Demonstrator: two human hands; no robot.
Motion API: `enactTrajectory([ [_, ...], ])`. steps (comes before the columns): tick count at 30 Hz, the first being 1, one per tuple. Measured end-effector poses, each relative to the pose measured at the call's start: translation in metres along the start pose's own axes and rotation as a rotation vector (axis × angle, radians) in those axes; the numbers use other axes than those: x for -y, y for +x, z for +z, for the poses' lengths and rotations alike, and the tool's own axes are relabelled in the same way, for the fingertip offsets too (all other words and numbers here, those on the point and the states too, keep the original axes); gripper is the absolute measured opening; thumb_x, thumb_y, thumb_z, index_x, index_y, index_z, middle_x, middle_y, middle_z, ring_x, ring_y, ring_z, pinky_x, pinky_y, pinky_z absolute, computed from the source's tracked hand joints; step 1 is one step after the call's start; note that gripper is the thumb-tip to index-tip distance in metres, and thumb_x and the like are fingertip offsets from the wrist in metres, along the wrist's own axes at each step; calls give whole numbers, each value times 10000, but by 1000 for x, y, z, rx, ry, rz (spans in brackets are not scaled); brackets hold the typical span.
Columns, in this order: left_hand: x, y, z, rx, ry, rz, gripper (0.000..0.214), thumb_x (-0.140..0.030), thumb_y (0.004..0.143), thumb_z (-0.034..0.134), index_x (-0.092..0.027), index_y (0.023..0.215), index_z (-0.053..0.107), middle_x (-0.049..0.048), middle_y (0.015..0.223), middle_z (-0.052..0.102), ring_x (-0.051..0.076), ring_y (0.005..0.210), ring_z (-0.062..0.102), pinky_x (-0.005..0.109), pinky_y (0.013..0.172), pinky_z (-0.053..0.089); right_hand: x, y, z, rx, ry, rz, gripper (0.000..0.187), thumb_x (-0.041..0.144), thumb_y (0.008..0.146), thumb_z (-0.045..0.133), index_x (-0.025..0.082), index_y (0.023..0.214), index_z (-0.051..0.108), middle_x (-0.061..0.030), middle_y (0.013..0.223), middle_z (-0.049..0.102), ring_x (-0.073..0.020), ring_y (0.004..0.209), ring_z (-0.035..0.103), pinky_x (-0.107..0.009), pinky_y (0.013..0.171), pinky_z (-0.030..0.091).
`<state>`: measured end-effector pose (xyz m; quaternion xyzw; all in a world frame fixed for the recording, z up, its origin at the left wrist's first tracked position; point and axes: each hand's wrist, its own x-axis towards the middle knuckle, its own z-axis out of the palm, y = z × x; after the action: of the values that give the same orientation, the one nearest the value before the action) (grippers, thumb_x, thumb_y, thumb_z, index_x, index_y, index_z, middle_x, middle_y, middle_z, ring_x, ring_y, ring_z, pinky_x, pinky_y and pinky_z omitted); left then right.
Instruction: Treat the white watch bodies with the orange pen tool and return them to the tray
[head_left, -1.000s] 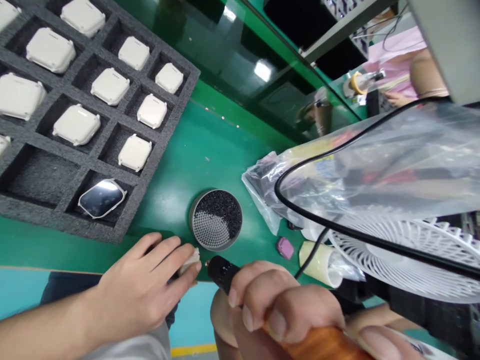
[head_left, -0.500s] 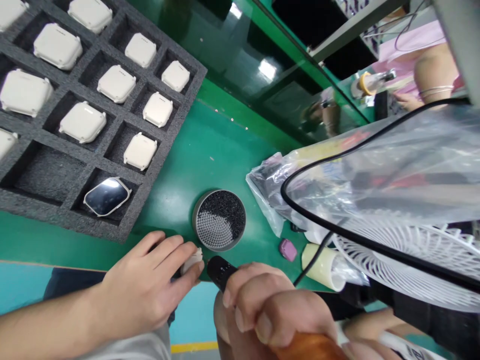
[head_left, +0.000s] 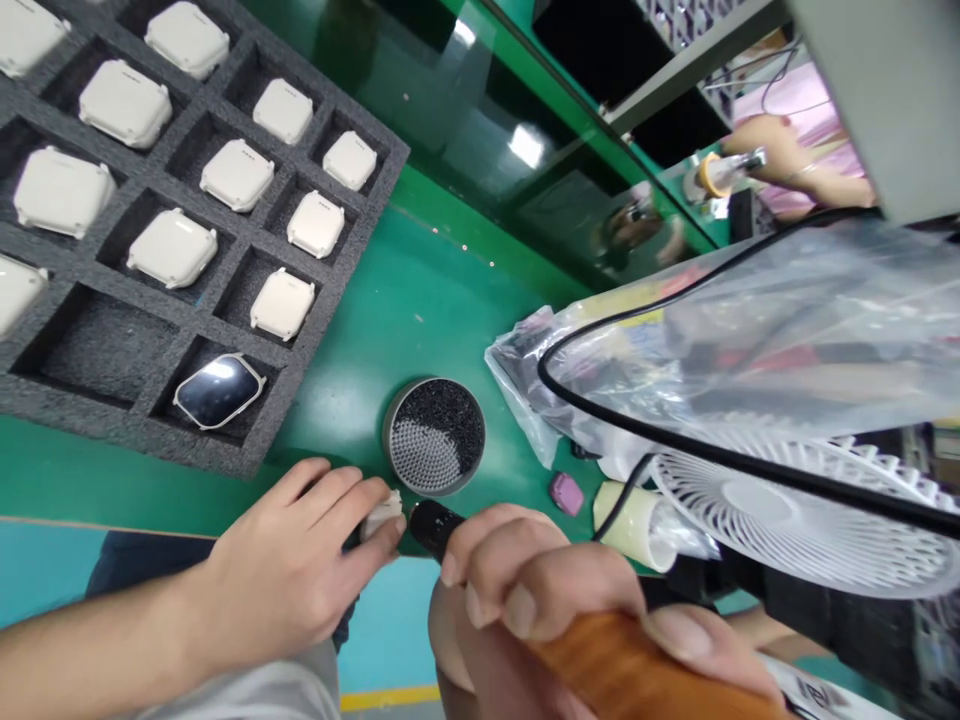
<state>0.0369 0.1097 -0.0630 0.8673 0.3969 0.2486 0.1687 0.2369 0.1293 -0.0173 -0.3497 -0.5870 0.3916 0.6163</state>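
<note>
In front of you lies a glossy green tabletop (head_left: 420, 300), its near edge showing above a light-blue floor (head_left: 397, 620). Low in your view, a yellow floor stripe (head_left: 390, 698) borders a strip of grey. Toward the far side you face a dark, shiny green panel (head_left: 480, 120) that mirrors light, the brightest spot a white reflection (head_left: 527, 146). At your upper right, a slim grey bar (head_left: 694, 60) slants beside a broad grey post (head_left: 885, 90).
</note>
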Motion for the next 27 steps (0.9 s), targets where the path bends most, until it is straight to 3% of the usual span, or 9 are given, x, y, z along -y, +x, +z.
enactTrajectory([
  [2, 0, 0, 0, 1, 37, -8, 286, -341, 1034, 638, -216, 1280, 713, 55, 1273, 708, 275, 1166, 592, 474, 1018, 407, 0, 4, 2, -105, 42, -55, 399, 430, 1079, 293, 294, 1306, 592, 42, 811, 610, -138, 570, 613, -344, 483, 534],
  [4, 0, 0, -2, 7, 66, 14, 326, -387, 1043, 632, -205, 1303, 706, 54, 1315, 703, 280, 1205, 580, 484, 1035, 396, 3, 11, 8, -213, 30, -64, 358, 447, 1072, 355, 297, 1284, 602, 46, 832, 608, -128, 585, 598, -338, 485, 519],
  [7, 1, -1, -5, 46, 55, 94, 369, -313, 1049, 518, -162, 1340, 687, 81, 1436, 660, 305, 1269, 558, 518, 1067, 372, 5, 21, 20, -344, -42, -8, 429, 614, 1003, 489, 273, 1223, 628, 52, 796, 596, -130, 586, 555, -338, 481, 484],
  [10, 0, -2, -2, 37, 51, 79, 359, -270, 1026, 516, -158, 1317, 695, 89, 1391, 681, 309, 1249, 570, 524, 1083, 371, 6, 26, 27, -407, -82, 31, 488, 681, 1003, 441, 275, 1197, 630, 52, 754, 610, -137, 570, 529, -336, 479, 470],
  [14, -2, -3, 2, -19, 71, -4, 282, -311, 1026, 630, -179, 1261, 711, 80, 1311, 711, 301, 1225, 589, 509, 1078, 389, 10, 25, 24, -396, -108, 63, 449, 674, 911, 657, 293, 1147, 641, 57, 752, 641, -142, 575, 519, -337, 493, 476],
  [17, -1, -4, -1, 15, 8, 27, 323, -261, 1020, 561, -147, 1289, 698, 107, 1404, 674, 324, 1276, 579, 530, 1089, 379, 14, 25, 22, -356, -110, 151, 463, 659, 840, 766, 320, 1135, 655, 60, 771, 657, -160, 609, 551, -366, 538, 514],
  [20, 1, -3, -4, 29, -31, 73, 383, -190, 994, 480, -126, 1305, 694, 119, 1434, 660, 331, 1292, 575, 540, 1095, 370, 13, 26, 24, -365, -99, 132, 399, 668, 949, 609, 318, 1132, 663, 54, 758, 643, -155, 591, 550, -359, 528, 510],
  [23, 2, -2, -2, -19, 4, 52, 353, -156, 1012, 477, -151, 1271, 717, 96, 1331, 710, 303, 1222, 604, 517, 1080, 388, 11, 25, 22, -391, -96, 100, 398, 592, 1053, 410, 297, 1159, 657, 39, 759, 619, -149, 588, 549, -349, 520, 505],
  [27, 1, -3, 3, -87, 57, 15, 263, -209, 1023, 600, -192, 1241, 747, 69, 1239, 746, 285, 1147, 624, 506, 1072, 414, 12, 20, 6, -216, -191, 118, 324, 538, 1062, 400, 343, 1074, 658, 62, 718, 538, -128, 536, 532, -343, 509, 509],
])
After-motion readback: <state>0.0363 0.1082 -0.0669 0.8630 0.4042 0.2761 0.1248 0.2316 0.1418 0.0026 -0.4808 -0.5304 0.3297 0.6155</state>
